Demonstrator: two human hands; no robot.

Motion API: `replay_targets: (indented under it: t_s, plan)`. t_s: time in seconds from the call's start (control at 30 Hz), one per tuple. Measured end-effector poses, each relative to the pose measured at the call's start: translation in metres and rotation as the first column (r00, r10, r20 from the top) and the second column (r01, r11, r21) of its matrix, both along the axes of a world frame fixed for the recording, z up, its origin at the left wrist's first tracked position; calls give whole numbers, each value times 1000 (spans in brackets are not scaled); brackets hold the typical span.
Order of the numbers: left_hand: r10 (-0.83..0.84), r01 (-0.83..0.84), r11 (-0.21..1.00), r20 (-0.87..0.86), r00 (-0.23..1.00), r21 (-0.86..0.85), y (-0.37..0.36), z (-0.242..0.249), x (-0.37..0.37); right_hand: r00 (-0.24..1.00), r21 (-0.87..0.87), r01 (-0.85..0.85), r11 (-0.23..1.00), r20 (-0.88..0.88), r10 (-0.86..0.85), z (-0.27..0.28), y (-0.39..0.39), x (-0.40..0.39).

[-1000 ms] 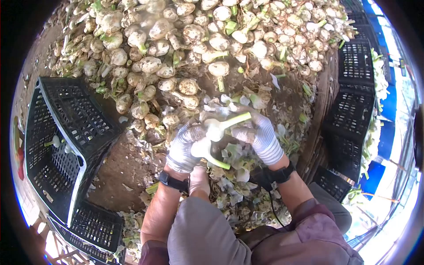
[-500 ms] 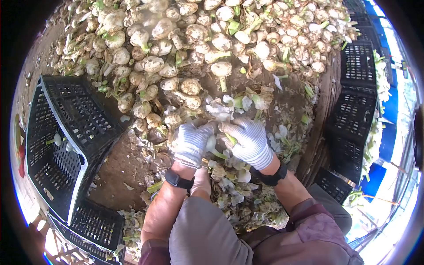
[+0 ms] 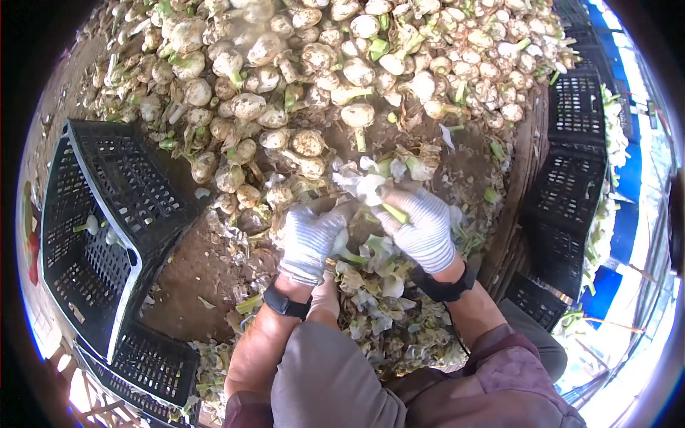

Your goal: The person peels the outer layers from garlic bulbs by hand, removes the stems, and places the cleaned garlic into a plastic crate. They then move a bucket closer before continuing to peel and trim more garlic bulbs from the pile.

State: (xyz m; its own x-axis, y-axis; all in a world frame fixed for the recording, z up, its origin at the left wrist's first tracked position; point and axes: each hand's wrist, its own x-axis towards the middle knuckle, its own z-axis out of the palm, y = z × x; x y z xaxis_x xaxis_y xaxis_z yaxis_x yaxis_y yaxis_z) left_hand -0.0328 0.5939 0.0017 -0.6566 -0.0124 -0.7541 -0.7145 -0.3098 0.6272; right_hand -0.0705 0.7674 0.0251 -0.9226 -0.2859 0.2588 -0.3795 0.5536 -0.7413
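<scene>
Both hands wear striped white gloves. My right hand (image 3: 422, 227) has its fingers closed around a peeled white bulb (image 3: 369, 190) with a short green stem (image 3: 394, 212). Just to the left, my left hand (image 3: 312, 239) is closed, its fingertips curled inward near some pale skins; whether it grips anything is hidden. Beside its palm a second white bulb (image 3: 341, 244) with a green stem shows, partly covered by the glove. Soil-stained bulbs (image 3: 308, 143) lie heaped beyond both hands.
An open black crate (image 3: 143, 192) lies tipped at the left, with a few small bulbs inside. More black crates (image 3: 560, 192) line the right side. Peeled skins and leaves (image 3: 385, 314) cover the ground around my legs.
My right hand has moved slightly right and down, away from my left hand. The white bulb at its fingertips now shows clearly.
</scene>
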Motion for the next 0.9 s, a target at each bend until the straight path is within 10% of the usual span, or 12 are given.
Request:
replay_targets:
  t_s: [0.07,0.2,0.27,0.33,0.47,0.67,0.9]
  plan:
    - [-77,79,995,32,997,-59,2,11,-11,983,348,-156,924,-35,179,6,-2,5]
    - [-8,0,998,-110,994,-64,12,-10,-11,982,353,-177,919,8,187,4,-2,10]
    - [-26,16,996,-105,994,-93,14,-10,-9,989,223,-136,965,-23,144,3,-1,12]
    - [107,-107,994,-110,988,4,18,-4,-6,774,-195,330,924,616,-146,12,2,17]
    - [-134,124,982,-62,989,-139,12,-10,8,486,-348,707,615,871,-67,30,5,4]
    - [-352,269,855,-114,929,-443,11,-29,28,348,-391,782,485,920,180,30,14,1]
    - [4,30,993,-282,959,116,15,25,18,450,-389,682,619,891,63,23,4,18]
